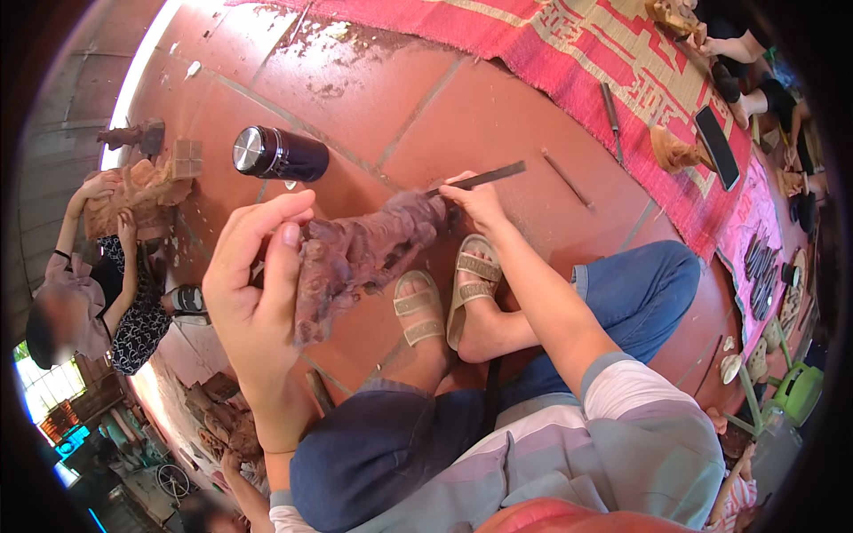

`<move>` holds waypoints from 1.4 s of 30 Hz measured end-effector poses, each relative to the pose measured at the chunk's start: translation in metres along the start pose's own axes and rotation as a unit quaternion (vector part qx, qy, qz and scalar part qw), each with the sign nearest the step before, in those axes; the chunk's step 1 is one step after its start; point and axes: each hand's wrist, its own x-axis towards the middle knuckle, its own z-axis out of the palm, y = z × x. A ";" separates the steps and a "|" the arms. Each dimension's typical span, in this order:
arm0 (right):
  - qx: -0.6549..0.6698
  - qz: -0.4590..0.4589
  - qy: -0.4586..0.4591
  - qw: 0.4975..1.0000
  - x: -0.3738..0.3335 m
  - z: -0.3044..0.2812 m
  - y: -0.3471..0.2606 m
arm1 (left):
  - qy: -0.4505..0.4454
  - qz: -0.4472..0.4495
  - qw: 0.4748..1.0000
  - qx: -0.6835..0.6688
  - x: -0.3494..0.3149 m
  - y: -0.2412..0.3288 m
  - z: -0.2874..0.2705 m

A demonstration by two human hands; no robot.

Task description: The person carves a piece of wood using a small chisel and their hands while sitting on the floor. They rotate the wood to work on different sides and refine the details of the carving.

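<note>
We see the left grip [253,284] holding the near end of a brown wood carving [369,244], the right grip [478,202] pinching a flat dark bar tool [502,173] by its far end, the carving above the tiled floor [391,75].

Head-worn fisheye view (dark at its corners), facing down, hands [253,271] close, tiled floor [378,98] beyond
</note>
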 end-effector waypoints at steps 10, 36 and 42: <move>-0.007 -0.030 -0.013 0.999 -0.009 0.008 -0.014 | 0.011 -0.006 1.000 -0.020 0.000 -0.005 0.004; 0.146 -0.200 0.155 0.956 -0.077 -0.021 -0.098 | 0.185 -0.069 0.971 -0.135 -0.064 -0.122 -0.002; 0.094 -0.193 0.160 0.963 -0.120 -0.042 -0.086 | -0.151 -0.286 0.724 -0.610 -0.246 -0.150 0.042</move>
